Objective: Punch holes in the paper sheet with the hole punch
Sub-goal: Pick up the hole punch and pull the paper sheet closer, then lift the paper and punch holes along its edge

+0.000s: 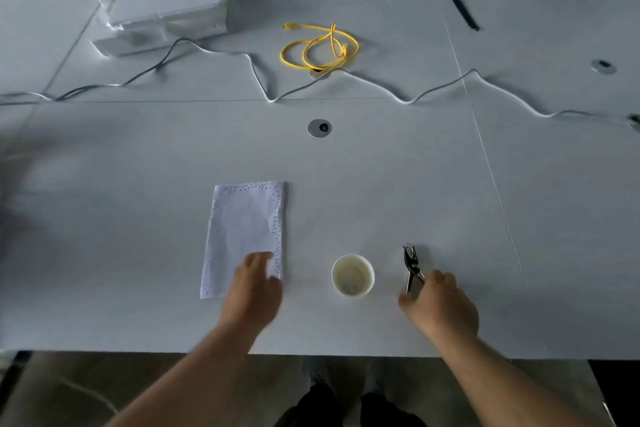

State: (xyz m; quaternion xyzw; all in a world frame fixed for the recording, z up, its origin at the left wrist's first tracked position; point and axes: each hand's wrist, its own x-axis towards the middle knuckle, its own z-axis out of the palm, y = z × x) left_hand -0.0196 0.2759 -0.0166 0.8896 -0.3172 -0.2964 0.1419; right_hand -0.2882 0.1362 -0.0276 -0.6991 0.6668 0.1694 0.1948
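Observation:
A white paper sheet (242, 229) lies flat on the table, with rows of small punched holes along its top, right and bottom edges. My left hand (254, 288) rests flat on its lower right corner, fingers spread and gripping nothing. A small metal hole punch (411, 262) lies on the table to the right, jaws pointing away from me. My right hand (440, 305) is at its handle ends, thumb and fingers closed around them. The hand hides the tips of the handles.
A white paper cup (353, 275) with paper bits inside stands between the sheet and the punch. Farther back are a round cable grommet (319, 127), a grey cable (263, 87) crossing the table, a coiled yellow cable (320, 47) and a plastic-wrapped package (166, 7).

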